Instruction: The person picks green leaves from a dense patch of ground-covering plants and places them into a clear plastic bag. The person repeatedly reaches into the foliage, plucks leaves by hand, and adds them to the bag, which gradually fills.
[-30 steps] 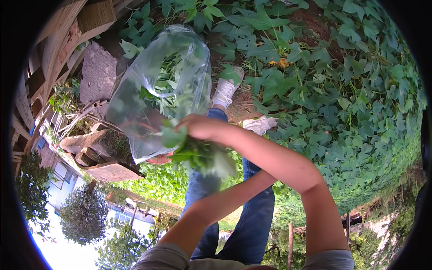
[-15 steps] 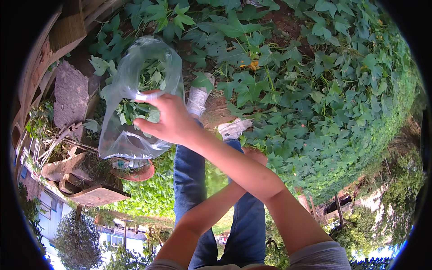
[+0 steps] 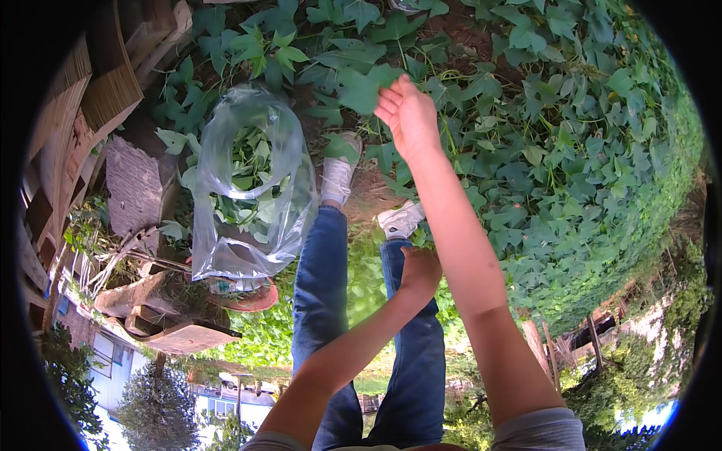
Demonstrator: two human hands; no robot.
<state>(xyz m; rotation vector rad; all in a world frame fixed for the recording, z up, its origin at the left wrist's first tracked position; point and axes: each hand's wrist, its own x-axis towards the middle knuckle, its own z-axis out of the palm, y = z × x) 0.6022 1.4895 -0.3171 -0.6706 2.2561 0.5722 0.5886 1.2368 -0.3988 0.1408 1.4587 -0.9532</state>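
Observation:
My right hand (image 3: 412, 120) reaches out over the vine patch, fingers and thumb drawn together at the edge of a broad green leaf (image 3: 359, 89). Whether that leaf is still on its stem is hidden. Closer to me, my left hand (image 3: 423, 272) is curled in front of my right shin; anything inside it is hidden. To the left of my shoes stands a clear plastic bag (image 3: 293, 225), its mouth wide, with several picked leaves (image 3: 252, 161) inside. Neither hand touches the bag.
Dense leafy vines (image 3: 556, 188) cover the ground ahead and to the right. Wooden boards (image 3: 105, 83) and a flat stone slab (image 3: 134, 180) lie at the left. A reddish basin (image 3: 252, 297) sits behind the bag, beside a wooden piece (image 3: 180, 337). My white shoes (image 3: 338, 177) stand among the plants.
My right hand has moved from above the bag's mouth to the right and away from me, onto a leaf among the vines. My left hand, partly hidden before, now shows beside my shin.

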